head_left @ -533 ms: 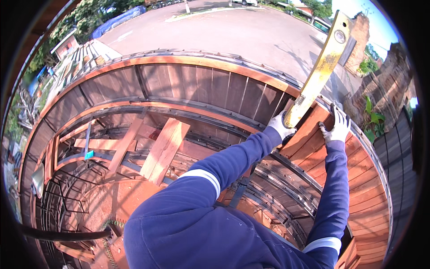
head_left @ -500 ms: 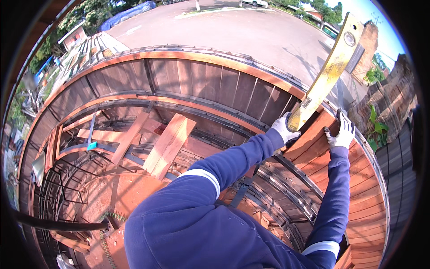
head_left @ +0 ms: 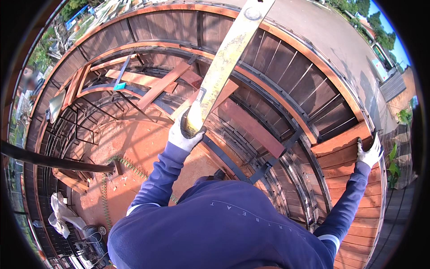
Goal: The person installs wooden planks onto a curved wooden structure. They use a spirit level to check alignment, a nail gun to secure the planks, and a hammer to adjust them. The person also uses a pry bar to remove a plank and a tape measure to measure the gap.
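Note:
A long, worn yellow spirit level slants up and away from my gloved left hand, which is wrapped round its near end. A round vial shows near its far end. At the right, my gloved right hand rests on the top edge of the curved wooden wall, with its fingers spread around the rim. Just beyond those fingers lies the end of a reddish top plank. Below it, the wall's reddish planking runs down towards me.
Dark older boards line the far curved wall, with ribs and ledges below. Loose planks lie across the framing at left centre. A dark pole crosses the left side. A compressor-like machine and pale cloth sit lower left.
My left hand has carried the spirit level left and down, away from the wall's edge. My right hand stays at the rim beside the top plank. The view has turned right.

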Motion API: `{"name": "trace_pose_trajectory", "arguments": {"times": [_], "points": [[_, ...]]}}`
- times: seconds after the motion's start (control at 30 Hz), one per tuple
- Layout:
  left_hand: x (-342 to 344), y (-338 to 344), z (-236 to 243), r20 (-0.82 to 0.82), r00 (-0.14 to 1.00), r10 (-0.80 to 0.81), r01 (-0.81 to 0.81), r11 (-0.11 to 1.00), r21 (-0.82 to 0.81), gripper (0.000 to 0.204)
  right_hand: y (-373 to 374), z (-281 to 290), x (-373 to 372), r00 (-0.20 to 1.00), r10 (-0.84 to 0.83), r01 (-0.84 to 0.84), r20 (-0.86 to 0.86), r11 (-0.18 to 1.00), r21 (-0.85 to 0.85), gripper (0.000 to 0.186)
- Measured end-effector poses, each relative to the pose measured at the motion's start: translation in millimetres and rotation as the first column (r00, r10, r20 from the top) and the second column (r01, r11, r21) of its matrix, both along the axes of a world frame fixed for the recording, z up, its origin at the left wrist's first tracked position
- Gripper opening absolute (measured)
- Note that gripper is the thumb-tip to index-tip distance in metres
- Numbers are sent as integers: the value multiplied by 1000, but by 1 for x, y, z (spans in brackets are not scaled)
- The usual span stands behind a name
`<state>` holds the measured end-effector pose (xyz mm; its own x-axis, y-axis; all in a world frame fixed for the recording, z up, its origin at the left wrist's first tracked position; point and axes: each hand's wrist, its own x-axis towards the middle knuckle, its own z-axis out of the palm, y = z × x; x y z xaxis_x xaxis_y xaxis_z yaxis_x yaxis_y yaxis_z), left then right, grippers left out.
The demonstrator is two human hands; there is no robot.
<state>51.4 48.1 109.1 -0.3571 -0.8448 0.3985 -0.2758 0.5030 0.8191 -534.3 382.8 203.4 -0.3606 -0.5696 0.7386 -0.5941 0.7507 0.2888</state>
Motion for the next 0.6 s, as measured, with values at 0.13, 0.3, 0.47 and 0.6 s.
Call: {"name": "trace_pose_trajectory", "arguments": {"times": [0.13,0.3,0.47,0.6], "points": [[52,-3,-53,270,958,99,-128,987,93,76,4,-1,-5,1000,17,-17,-18,1000,5,83],[59,-28,-86,562,817,129,-120,991,-53,72,-2,4,5,1000,-1,1,19,1000,-10,89],[54,-63,-104,685,718,128,-61,991,-122,75,-8,13,27,994,-3,8,107,999,-48,86],[14,-53,-61,815,512,270,-103,962,-254,87,-14,16,38,989,-61,71,135,995,-68,87]]}}
